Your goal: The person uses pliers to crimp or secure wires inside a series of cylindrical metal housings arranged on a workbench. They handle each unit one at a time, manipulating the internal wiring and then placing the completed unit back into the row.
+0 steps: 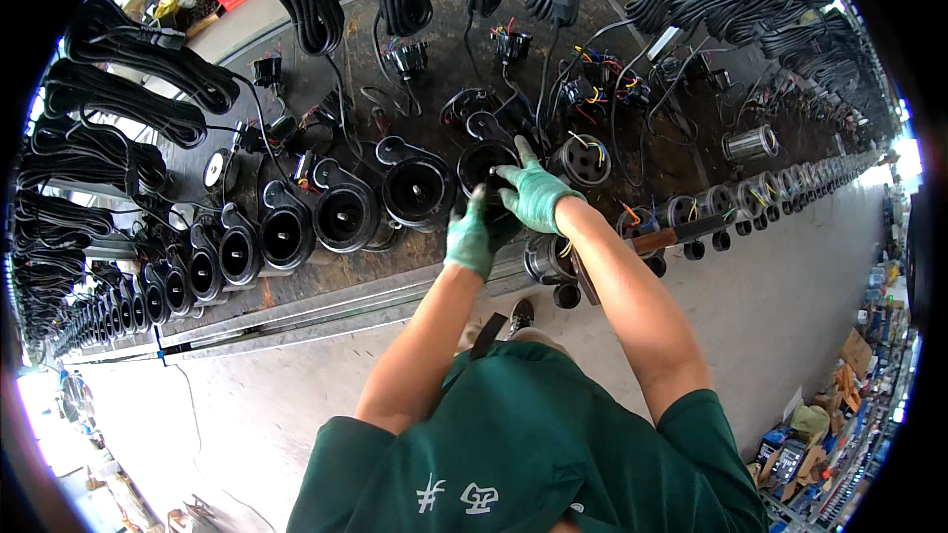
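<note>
Both my hands wear green gloves and meet around a black round pump housing [481,160] with a short curved spout, near the table's front edge. My left hand [468,239] is pressed to its near left side, fingers pointing up and partly curled against the dark part. From the right, my right hand [534,194] lays spread fingers over its rim, one finger reaching toward the spout. The near lower side of the housing is hidden between the gloves. Just right of my right hand stands a metal motor body [583,160] with coloured wires sticking out.
Similar black housings [416,191] line the front edge to the left. Cable bundles [292,0] hang along the far side, wired to small black parts [408,59]. At right lie a long brown-and-black tool [660,240], a loose metal cylinder [750,144] and several motor bodies.
</note>
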Motion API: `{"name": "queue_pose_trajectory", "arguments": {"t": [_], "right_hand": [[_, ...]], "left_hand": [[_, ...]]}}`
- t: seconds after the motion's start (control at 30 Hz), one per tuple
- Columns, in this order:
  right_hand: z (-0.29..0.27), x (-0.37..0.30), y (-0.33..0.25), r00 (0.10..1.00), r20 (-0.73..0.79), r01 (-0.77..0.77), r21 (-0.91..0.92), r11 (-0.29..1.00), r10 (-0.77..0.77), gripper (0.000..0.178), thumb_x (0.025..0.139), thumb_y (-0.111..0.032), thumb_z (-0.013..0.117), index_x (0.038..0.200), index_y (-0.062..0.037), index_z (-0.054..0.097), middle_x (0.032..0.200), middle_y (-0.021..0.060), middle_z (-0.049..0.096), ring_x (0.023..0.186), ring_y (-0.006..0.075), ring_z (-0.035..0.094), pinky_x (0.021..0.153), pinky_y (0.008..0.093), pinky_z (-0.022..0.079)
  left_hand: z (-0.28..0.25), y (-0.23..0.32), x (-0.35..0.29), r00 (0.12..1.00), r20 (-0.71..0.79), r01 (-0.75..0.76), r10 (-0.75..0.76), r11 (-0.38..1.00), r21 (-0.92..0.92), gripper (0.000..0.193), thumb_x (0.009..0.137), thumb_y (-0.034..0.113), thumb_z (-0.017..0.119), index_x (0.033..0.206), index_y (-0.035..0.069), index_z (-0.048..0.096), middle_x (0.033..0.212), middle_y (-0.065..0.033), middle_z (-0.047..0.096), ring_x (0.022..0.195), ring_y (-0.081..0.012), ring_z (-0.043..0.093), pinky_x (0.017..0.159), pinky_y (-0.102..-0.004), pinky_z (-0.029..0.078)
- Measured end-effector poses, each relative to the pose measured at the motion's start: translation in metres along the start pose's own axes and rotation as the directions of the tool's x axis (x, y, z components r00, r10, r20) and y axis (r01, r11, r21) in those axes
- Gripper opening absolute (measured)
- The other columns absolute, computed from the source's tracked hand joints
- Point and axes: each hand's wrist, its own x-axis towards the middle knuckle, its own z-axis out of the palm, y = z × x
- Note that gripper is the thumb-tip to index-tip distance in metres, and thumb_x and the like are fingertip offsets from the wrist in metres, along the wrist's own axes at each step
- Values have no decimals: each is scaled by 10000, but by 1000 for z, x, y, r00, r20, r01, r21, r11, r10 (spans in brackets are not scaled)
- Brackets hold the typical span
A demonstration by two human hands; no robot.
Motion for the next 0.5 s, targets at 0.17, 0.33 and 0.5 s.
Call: {"name": "queue_pose_trajectory", "arguments": {"t": [0.17,0.33,0.5], "right_hand": [[-16,-3,-33,987,132,-75,-151,986,95,706,987,-427,659,1544,-47,449,1634,432,-65,1379,482,509,1197,439,402],[20,36,-29,958,171,-177,-273,946,229,772,1002,-408,618,1650,-345,204,1694,300,114,1348,449,563,1143,502,457],[70,75,43,936,83,-352,220,910,342,925,1026,-412,576,1646,-406,-110,1561,290,448,1267,420,620,1090,546,472]], "left_hand": [[-35,33,-35,899,-298,-300,322,947,119,729,951,280,778,1495,146,311,1186,-158,679,874,-324,737,669,-483,659],[-65,54,1,815,-148,-518,561,819,248,751,962,139,733,1562,158,283,1301,-138,634,1030,-299,699,685,-489,659],[-59,63,-1,866,-78,-453,493,842,292,535,973,64,675,1467,94,473,1285,-120,663,1031,-291,710,722,-469,684]]}}
